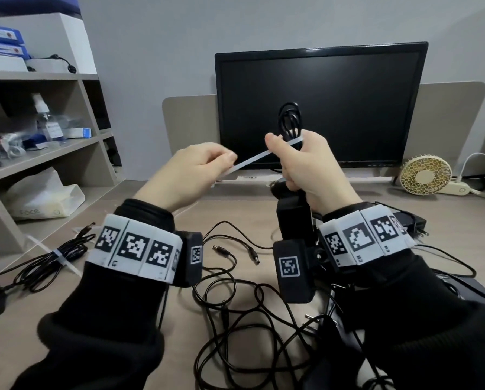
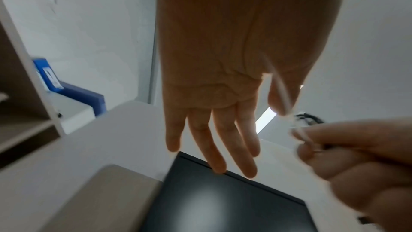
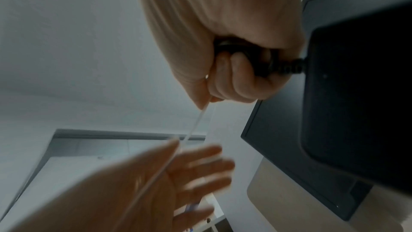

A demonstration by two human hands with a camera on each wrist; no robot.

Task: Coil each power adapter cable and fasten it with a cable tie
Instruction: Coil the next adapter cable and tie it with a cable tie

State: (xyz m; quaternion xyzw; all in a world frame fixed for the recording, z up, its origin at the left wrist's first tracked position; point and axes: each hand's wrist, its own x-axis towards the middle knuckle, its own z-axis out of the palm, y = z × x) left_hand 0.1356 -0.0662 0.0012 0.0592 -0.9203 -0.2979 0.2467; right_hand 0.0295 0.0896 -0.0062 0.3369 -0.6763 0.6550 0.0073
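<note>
On the desk [image 1: 140,299] at far left we see a bundle [image 1: 52,257] already tied, and loose cables [image 1: 235,291] sprawl across the middle. Our left hand [image 1: 188,175] pinches the tail of the white tie [image 1: 252,159] between thumb and forefinger, other fingers straight. To its right our right hand [image 1: 311,167] grips the coil [image 1: 289,119] in a fist before the monitor [image 1: 320,102], the tie looped round it, thumb pressed on the tie

Office desk, monitor [image 1: 320,105], shelf [image 1: 38,114] with binders [image 1: 2,38]

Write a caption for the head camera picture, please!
Right hand grips coiled cable; left hand pulls white cable tie.
</note>
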